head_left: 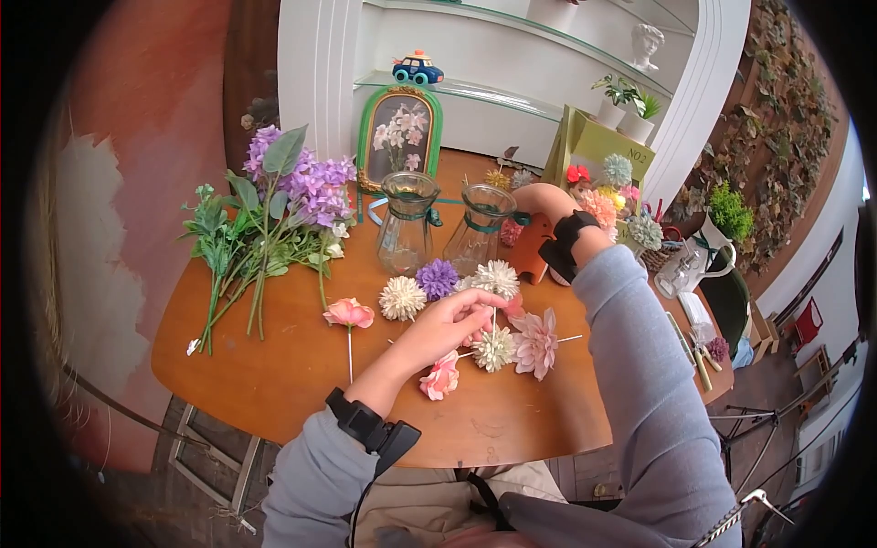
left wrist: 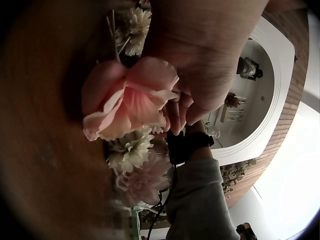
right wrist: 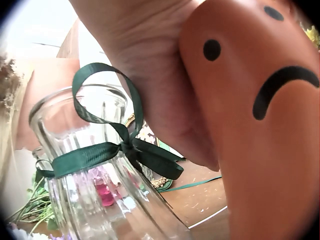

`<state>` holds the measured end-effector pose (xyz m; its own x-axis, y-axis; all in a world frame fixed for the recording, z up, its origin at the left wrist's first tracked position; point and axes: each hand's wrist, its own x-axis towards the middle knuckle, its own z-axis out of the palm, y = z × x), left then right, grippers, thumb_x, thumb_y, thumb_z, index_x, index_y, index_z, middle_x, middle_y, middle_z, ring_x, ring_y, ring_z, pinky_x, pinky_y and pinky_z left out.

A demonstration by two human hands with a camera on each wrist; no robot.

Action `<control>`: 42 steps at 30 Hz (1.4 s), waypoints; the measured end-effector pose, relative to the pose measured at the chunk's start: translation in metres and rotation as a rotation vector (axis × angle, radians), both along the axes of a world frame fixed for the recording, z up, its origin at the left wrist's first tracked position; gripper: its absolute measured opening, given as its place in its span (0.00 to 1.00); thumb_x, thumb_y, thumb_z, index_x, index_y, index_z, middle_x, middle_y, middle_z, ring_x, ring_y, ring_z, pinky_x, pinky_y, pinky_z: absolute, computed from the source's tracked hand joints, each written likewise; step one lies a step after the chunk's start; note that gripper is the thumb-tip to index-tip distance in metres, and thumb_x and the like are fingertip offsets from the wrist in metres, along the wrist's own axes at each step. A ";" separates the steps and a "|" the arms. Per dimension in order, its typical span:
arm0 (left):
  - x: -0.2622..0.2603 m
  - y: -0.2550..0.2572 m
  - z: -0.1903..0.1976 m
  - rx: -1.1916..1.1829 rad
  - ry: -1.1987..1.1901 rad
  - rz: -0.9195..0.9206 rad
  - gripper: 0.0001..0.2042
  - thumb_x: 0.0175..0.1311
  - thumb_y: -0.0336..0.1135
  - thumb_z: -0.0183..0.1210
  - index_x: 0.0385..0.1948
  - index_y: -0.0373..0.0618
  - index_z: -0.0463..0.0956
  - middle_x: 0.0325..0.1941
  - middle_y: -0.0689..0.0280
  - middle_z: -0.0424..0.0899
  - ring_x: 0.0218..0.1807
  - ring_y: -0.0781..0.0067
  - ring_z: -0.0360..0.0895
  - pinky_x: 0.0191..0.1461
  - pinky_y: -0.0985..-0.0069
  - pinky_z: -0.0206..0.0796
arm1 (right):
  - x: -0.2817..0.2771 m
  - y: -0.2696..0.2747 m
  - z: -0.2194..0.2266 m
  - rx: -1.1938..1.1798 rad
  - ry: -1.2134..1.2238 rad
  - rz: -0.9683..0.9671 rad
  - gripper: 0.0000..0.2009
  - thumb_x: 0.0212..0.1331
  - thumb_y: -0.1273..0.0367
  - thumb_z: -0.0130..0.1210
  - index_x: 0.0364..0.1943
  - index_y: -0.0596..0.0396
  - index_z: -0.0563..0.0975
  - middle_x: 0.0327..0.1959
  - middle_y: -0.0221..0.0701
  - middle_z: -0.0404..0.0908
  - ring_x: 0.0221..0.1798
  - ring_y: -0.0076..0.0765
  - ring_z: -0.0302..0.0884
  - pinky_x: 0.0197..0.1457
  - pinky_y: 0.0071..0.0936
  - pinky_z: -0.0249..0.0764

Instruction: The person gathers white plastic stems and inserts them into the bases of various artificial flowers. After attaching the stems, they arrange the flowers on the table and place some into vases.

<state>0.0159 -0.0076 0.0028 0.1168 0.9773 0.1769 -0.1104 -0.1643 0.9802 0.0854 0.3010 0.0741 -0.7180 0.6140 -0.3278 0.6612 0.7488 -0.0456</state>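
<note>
My left hand (head_left: 454,327) is over the flowers in the middle of the table, its fingers curled and pinching the thin stem of a white flower (head_left: 496,279). A pink rose (left wrist: 127,97) lies close under that hand in the left wrist view. Below the fingers are another pale flower (head_left: 493,350) and a large pink flower (head_left: 535,343). My right hand (head_left: 541,198) reaches behind an orange figure (head_left: 533,247), beside the glass vase (head_left: 475,228) with a green ribbon (right wrist: 85,159). In the right wrist view the figure (right wrist: 260,140) hides its fingers.
A second glass vase (head_left: 406,228) stands left of the first. Purple flowers with leaves (head_left: 315,187) lie at the left, near a single pink rose (head_left: 349,313). A green framed picture (head_left: 399,137) stands behind. Flowers (head_left: 603,205) and a white pitcher (head_left: 692,260) are at the right.
</note>
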 end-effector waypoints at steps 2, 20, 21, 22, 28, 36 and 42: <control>0.000 0.001 -0.002 0.005 -0.001 0.001 0.15 0.69 0.37 0.48 0.53 0.45 0.70 0.33 0.74 0.72 0.32 0.87 0.65 0.36 0.88 0.60 | -0.001 0.001 0.000 -0.004 -0.003 0.007 0.14 0.55 0.63 0.49 0.36 0.58 0.78 0.35 0.39 0.81 0.35 0.46 0.77 0.39 0.36 0.73; 0.000 -0.001 0.002 0.001 -0.014 0.010 0.14 0.69 0.37 0.48 0.53 0.45 0.70 0.33 0.73 0.72 0.32 0.87 0.65 0.36 0.88 0.60 | 0.015 -0.038 0.046 0.699 0.333 0.116 0.11 0.55 0.66 0.49 0.37 0.57 0.76 0.42 0.38 0.77 0.46 0.45 0.75 0.46 0.38 0.72; 0.001 -0.001 0.004 -0.005 -0.022 0.018 0.14 0.68 0.37 0.48 0.53 0.45 0.70 0.33 0.73 0.72 0.32 0.87 0.65 0.36 0.88 0.60 | 0.023 -0.041 0.057 0.808 0.359 0.157 0.11 0.53 0.68 0.49 0.39 0.57 0.76 0.45 0.38 0.75 0.49 0.44 0.73 0.48 0.38 0.70; 0.001 -0.002 0.005 0.008 -0.023 0.017 0.15 0.69 0.37 0.48 0.53 0.45 0.70 0.33 0.73 0.72 0.32 0.87 0.66 0.36 0.88 0.61 | 0.033 -0.043 0.068 0.918 0.385 0.198 0.12 0.52 0.70 0.49 0.41 0.57 0.75 0.48 0.38 0.74 0.53 0.44 0.71 0.51 0.39 0.69; -0.003 0.000 0.006 0.088 0.024 0.040 0.17 0.71 0.39 0.43 0.57 0.44 0.65 0.39 0.67 0.74 0.40 0.81 0.73 0.39 0.84 0.67 | 0.093 -0.101 0.116 1.142 0.665 0.380 0.20 0.48 0.77 0.48 0.50 0.61 0.71 0.56 0.38 0.68 0.61 0.42 0.63 0.60 0.38 0.63; 0.011 -0.006 0.022 0.025 -0.267 -0.151 0.27 0.69 0.49 0.44 0.63 0.40 0.55 0.58 0.56 0.68 0.55 0.63 0.73 0.50 0.71 0.71 | 0.145 -0.198 0.065 0.772 0.640 0.541 0.23 0.46 0.78 0.48 0.52 0.67 0.69 0.59 0.43 0.65 0.65 0.46 0.59 0.63 0.39 0.60; 0.020 -0.011 0.022 -0.047 -0.175 -0.313 0.26 0.69 0.46 0.46 0.62 0.38 0.56 0.45 0.59 0.76 0.51 0.64 0.74 0.51 0.69 0.70 | 0.149 -0.244 0.031 0.738 0.442 0.636 0.24 0.51 0.70 0.47 0.55 0.65 0.69 0.64 0.43 0.59 0.68 0.44 0.55 0.63 0.37 0.59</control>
